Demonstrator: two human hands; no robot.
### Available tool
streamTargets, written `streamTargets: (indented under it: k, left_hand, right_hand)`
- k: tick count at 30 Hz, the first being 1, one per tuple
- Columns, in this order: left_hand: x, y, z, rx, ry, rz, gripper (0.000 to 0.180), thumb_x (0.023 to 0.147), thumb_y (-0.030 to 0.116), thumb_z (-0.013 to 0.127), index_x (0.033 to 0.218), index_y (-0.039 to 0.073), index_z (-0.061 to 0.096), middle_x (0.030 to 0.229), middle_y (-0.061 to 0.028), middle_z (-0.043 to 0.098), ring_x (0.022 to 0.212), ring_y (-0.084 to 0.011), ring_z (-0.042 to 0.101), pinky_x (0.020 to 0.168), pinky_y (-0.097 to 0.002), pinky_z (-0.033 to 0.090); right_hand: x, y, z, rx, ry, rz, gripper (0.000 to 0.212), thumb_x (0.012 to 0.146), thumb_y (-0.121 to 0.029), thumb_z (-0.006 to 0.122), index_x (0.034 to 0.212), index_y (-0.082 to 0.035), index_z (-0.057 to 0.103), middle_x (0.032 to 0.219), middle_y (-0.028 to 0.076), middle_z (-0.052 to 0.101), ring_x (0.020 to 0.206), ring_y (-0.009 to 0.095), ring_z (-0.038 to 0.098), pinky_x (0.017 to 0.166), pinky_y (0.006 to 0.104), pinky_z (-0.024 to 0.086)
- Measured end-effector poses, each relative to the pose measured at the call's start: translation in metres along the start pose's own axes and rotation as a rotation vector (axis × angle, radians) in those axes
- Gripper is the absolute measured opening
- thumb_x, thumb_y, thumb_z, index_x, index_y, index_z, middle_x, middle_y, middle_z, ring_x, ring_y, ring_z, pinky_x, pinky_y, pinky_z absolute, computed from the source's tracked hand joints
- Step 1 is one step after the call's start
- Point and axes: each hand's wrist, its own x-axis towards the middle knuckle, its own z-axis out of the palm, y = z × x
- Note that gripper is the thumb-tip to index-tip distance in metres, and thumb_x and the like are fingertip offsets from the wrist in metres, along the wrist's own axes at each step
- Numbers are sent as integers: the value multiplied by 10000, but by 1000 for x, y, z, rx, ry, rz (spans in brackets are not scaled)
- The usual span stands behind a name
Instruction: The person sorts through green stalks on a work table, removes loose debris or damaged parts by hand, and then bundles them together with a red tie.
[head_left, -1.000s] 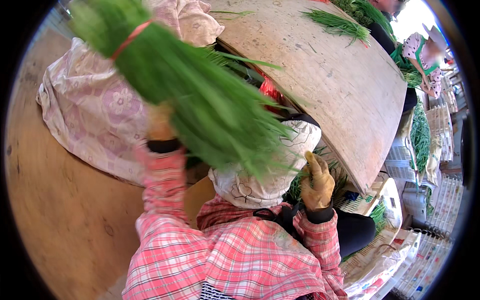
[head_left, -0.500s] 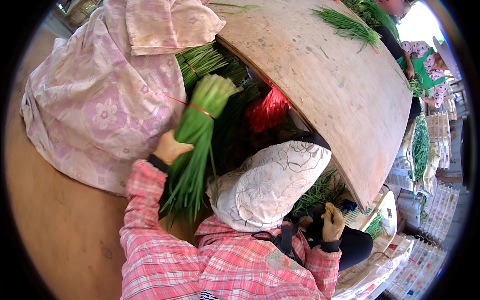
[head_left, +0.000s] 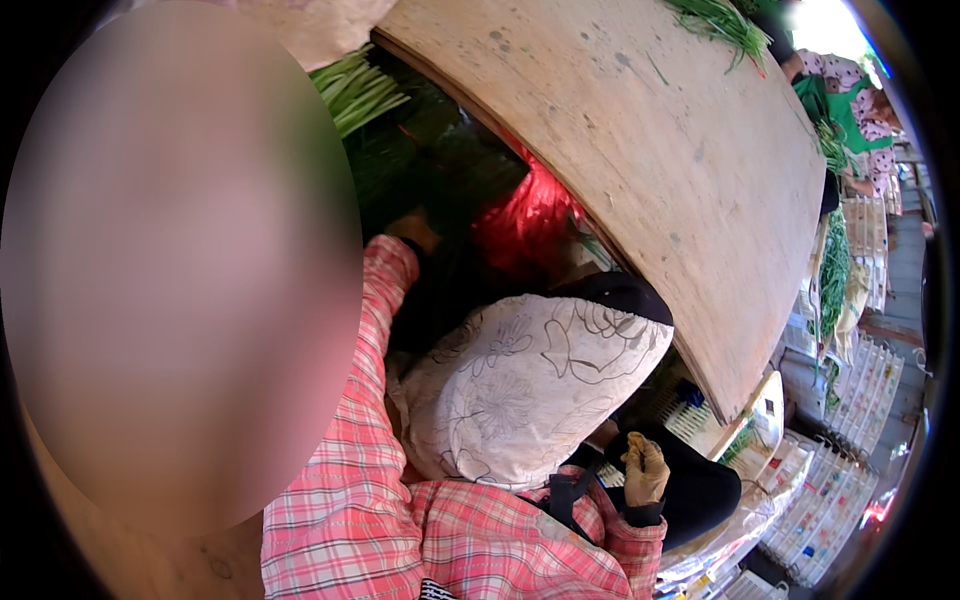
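Note:
My left hand (head_left: 415,230) reaches into the dark space under the edge of the wooden board (head_left: 640,150). It is dim and its fingers are lost in shadow, so I cannot tell what it touches. Close by are the cut ends of a bunch of green leafy stalks (head_left: 355,95) and a bundle of shiny red ties (head_left: 535,210). My right hand (head_left: 645,470), in a yellowish glove, is held low at the right by dark-clad legs (head_left: 700,490). Its fingers are curled together, and anything inside them is hidden.
A white cloth with line-drawn flowers (head_left: 530,390) bulges between my arms. A large blurred patch hides the left side. More green stalks (head_left: 730,25) lie on the board's far end. A person in a green apron (head_left: 850,115) works at the far right, above white crates (head_left: 825,510).
My left hand has moved right and up into the dark space. The red-tied green bundle beside it is no longer visible. A blurred patch now covers the left side.

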Motion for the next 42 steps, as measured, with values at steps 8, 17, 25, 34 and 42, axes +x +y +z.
streamTargets:
  k: [8,17,25,34,42]
  left_hand:
    - [27,-6,55,262,113,-84,594,731,429,646,1178,87,457,1112,-147,576,1000,-318,594,819,-429,490]
    - [30,-9,35,265,43,-111,653,694,369,700,1207,83,415,1150,-137,548,1056,-316,561,818,-445,488]
    - [-19,-13,13,245,31,-112,859,660,393,737,1323,111,268,1150,-154,537,1060,-334,549,818,-467,484]
    - [-164,-160,41,66,-38,-387,626,703,194,667,1257,52,414,1094,-227,571,1044,-356,554,881,-438,449]
    - [-221,-99,-22,-557,261,-110,238,795,117,623,996,-10,628,801,-74,635,713,-152,594,650,-262,469]
  right_hand:
    - [-11,9,5,-102,-36,91,225,811,77,536,1004,2,625,897,103,621,724,147,595,645,253,491]
    - [-12,17,-5,-101,-9,145,202,809,57,543,987,15,629,876,116,625,706,153,599,633,253,488]
    - [-12,16,7,-58,-62,96,208,806,45,537,992,16,625,831,101,614,659,150,588,599,257,480]
    - [-15,27,18,-28,-55,-50,191,798,20,562,976,-8,627,780,112,600,634,190,584,590,279,468]
    - [-30,29,18,8,16,-95,121,766,-29,642,886,-31,662,767,119,638,664,220,632,598,295,487]
